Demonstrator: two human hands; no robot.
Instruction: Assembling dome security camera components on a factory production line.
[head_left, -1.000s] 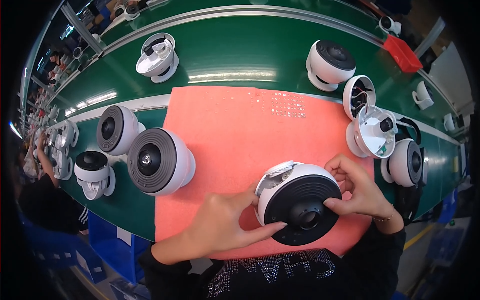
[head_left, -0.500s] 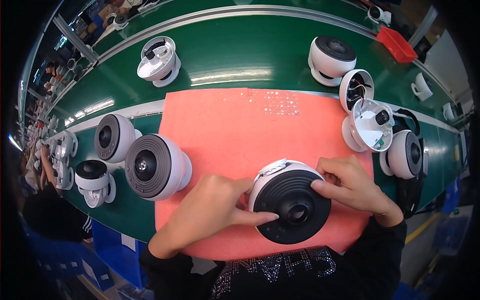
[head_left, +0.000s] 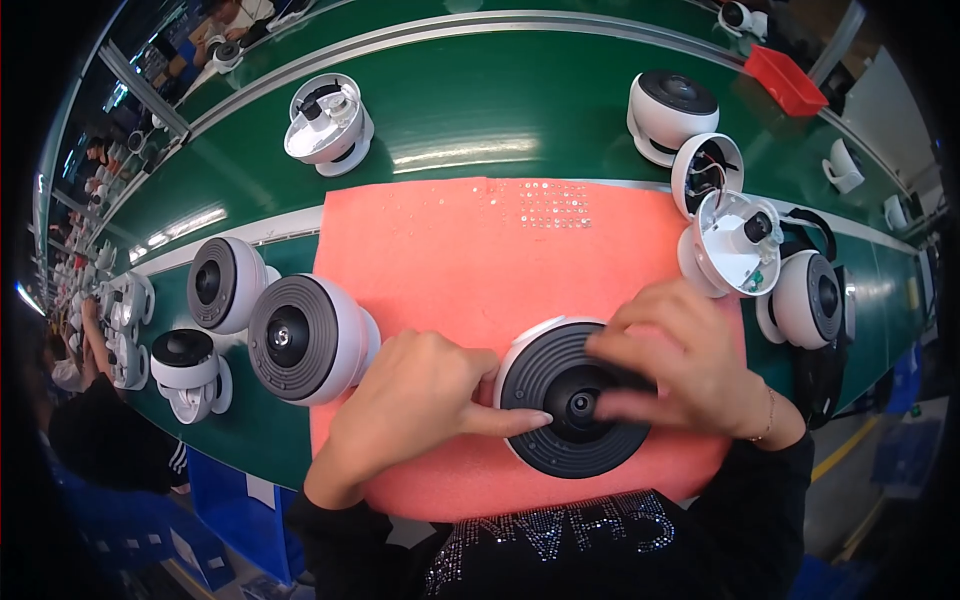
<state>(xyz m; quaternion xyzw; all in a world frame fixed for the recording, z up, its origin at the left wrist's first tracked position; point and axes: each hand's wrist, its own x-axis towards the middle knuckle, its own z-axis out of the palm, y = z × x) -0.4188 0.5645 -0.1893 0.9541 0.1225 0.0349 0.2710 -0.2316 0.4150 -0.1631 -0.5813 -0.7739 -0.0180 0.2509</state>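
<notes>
A round white camera (head_left: 540, 440) with a dark ringed front faces up on the pink foam mat (head_left: 450, 260), close to me. My left hand (head_left: 415, 400) grips it by its left side, the thumb lying on the dark face beside the lens. Over the right part of that face is my right hand (head_left: 690, 365), its fingers bent but apart and blurred by motion. I see nothing between them; whether the fingertips touch the camera I cannot tell.
Several assembled cameras (head_left: 295, 340) stand left of the mat. At right are opened white housings (head_left: 735, 240) and another camera (head_left: 808, 298). Small screws (head_left: 555, 205) lie in rows along the mat's far edge. One opened unit (head_left: 328, 120) sits on the green bench (head_left: 480, 90); a red tray (head_left: 785, 80) is far right.
My right hand has let go of the camera's right edge and moved in over its face. The camera has shifted slightly left; my left hand keeps its grip.
</notes>
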